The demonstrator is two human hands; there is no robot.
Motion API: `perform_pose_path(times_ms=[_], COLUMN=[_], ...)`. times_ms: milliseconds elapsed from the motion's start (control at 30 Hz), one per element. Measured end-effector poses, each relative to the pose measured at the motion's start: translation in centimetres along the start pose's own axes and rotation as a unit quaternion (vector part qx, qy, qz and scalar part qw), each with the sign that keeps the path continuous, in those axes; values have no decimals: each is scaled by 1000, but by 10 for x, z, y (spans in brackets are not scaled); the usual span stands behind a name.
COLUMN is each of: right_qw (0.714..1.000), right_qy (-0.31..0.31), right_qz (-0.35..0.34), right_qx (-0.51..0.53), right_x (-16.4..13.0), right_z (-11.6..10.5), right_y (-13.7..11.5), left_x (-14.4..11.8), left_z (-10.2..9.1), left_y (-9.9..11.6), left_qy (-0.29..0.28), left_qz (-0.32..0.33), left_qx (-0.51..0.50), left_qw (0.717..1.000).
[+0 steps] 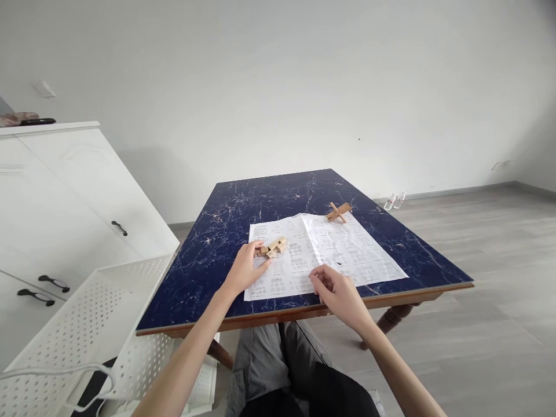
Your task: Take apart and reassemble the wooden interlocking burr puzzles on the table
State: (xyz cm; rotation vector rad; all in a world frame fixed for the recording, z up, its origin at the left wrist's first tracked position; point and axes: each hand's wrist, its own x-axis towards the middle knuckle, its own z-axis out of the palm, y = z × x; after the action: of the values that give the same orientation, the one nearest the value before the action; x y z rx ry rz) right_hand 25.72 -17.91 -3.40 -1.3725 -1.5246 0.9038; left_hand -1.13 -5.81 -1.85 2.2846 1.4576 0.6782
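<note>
The left hand (pixel 244 267) clasps wooden blocks (pixel 278 244) on the paper (pixel 373 263), seemingly steadying them; the right hand (pixel 337 289) curls nearside, grip unclear; next calls for steadiness.

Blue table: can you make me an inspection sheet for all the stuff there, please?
Surface: blue table, with a creased paper on it.
Job's things: wooden blocks on the paper; crossed wooden pieces at its far edge.
Clutter: what look like clear bottles beyond the table.
Hands: left hand touches the blocks; right hand is curled at the paper's near edge, any hold unclear.
Cables: white cable, lower left.
Surroundings: white cabinet, pale wall, gray floor.
</note>
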Motion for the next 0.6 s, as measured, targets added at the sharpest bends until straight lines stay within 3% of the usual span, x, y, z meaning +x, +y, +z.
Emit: perform_pose_path(times_ms=[300,600], right_qw=[1000,998], right_qy=[-5,-39], right_qz=[4,39], right_qx=[9,21], right_x=[1,3], right_z=[-1,-2], right_y=[-2,-6], left_x=[-2,-6], left_z=[-2,2], left_y=[6,11], left_qy=[-1,40], left_qz=[11,33], left_qx=[30,68], left_qw=[999,996])
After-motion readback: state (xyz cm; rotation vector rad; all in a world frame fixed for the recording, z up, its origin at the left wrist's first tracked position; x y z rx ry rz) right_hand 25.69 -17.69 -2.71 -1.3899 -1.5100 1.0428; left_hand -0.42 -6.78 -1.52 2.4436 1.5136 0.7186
